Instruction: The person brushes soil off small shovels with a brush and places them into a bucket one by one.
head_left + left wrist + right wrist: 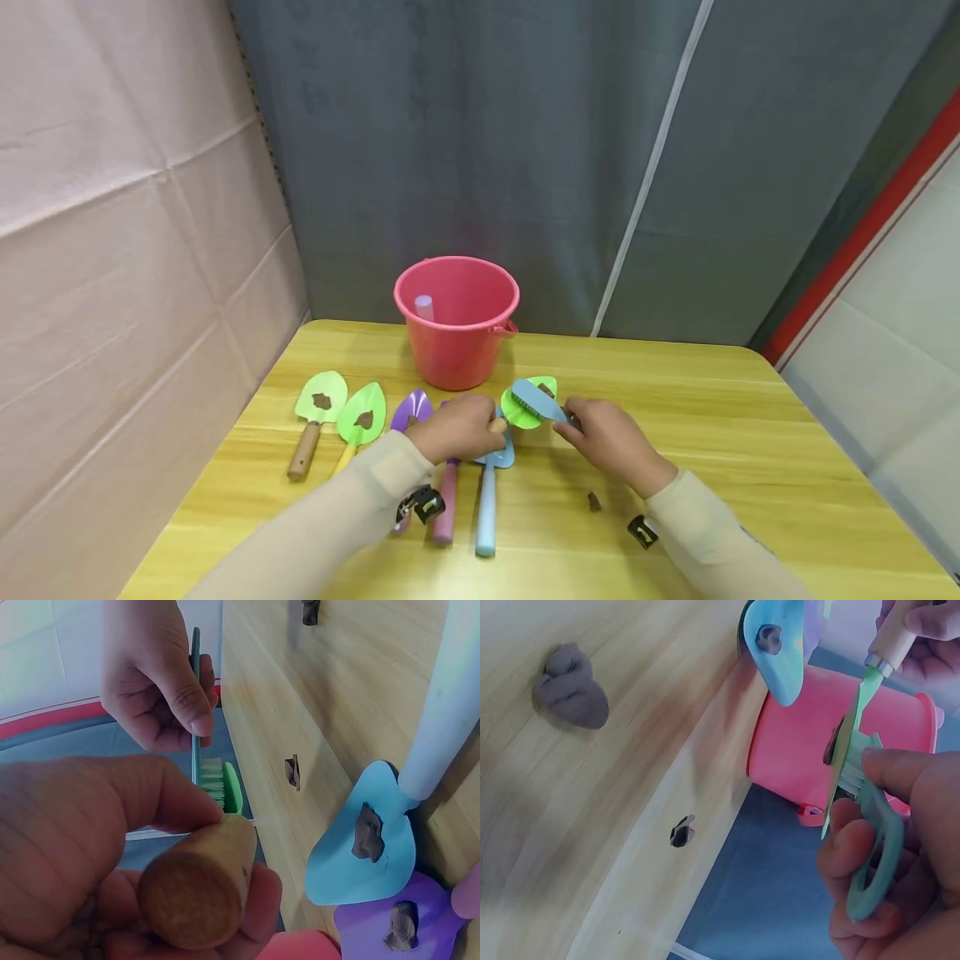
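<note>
My left hand point(465, 427) grips the wooden handle point(199, 885) of a small trowel with a green blade point(517, 414). A dark brown clump point(831, 744) clings to one face of that blade. My right hand point(611, 437) holds a blue-green brush point(536, 400) by its looped handle. The brush's pale bristles point(213, 780) lie against the blade, on the face opposite the clump in the right wrist view. Both tools are held up over the table, in front of the bucket. Below the left hand lies a blue trowel point(360, 877) with a brown lump on it.
A pink bucket point(457, 358) stands at the back with a lilac handle point(424, 307) inside. On the left lie a wooden-handled green trowel point(303, 450), a yellow-handled green one point(362, 429) and purple ones point(412, 406), bearing brown lumps. A brown bit point(594, 501) lies on the table point(720, 467).
</note>
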`<state>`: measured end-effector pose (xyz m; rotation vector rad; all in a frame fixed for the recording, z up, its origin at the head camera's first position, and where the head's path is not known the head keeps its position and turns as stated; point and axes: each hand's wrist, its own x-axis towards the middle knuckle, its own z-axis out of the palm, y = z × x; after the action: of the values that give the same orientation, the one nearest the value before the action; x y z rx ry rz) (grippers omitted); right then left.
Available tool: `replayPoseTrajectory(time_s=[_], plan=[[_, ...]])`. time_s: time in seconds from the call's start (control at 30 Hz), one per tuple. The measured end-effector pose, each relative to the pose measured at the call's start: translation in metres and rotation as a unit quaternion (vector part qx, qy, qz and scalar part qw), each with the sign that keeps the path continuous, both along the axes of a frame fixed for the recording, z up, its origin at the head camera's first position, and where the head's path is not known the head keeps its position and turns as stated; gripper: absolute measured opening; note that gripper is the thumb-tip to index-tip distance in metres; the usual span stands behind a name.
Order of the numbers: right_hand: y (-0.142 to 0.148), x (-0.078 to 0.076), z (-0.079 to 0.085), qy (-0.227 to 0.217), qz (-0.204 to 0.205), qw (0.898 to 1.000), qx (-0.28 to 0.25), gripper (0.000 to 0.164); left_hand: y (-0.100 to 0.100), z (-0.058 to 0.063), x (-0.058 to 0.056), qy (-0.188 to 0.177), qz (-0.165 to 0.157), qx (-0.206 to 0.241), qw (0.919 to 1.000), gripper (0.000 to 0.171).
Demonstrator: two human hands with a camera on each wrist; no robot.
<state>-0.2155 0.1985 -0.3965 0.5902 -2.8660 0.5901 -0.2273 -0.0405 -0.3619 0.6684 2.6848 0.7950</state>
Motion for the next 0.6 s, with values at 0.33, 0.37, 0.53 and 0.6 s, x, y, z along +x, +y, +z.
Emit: replayPoseTrajectory(time_s=[0.33, 0.37, 0.53, 0.6], plan=[[0.008, 0.000, 0.000, -0.005, -0.005, 1.000, -0.009, 0.015, 0.000, 0.000, 0.002, -0.003, -0.008, 0.005, 1.0000, 0.037], [0.009, 0.000, 0.000, -0.005, -0.006, 1.000, -0.010, 0.015, 0.000, 0.000, 0.003, -0.002, -0.009, 0.006, 0.9999, 0.037], [0.013, -0.001, 0.001, -0.003, -0.004, 1.000, -0.014, 0.014, -0.001, -0.002, 0.003, 0.010, -0.016, 0.005, 0.9998, 0.038], [0.015, -0.002, 0.002, -0.002, -0.006, 1.000, -0.016, 0.014, -0.002, -0.002, 0.003, 0.016, -0.018, 0.002, 0.9997, 0.038]])
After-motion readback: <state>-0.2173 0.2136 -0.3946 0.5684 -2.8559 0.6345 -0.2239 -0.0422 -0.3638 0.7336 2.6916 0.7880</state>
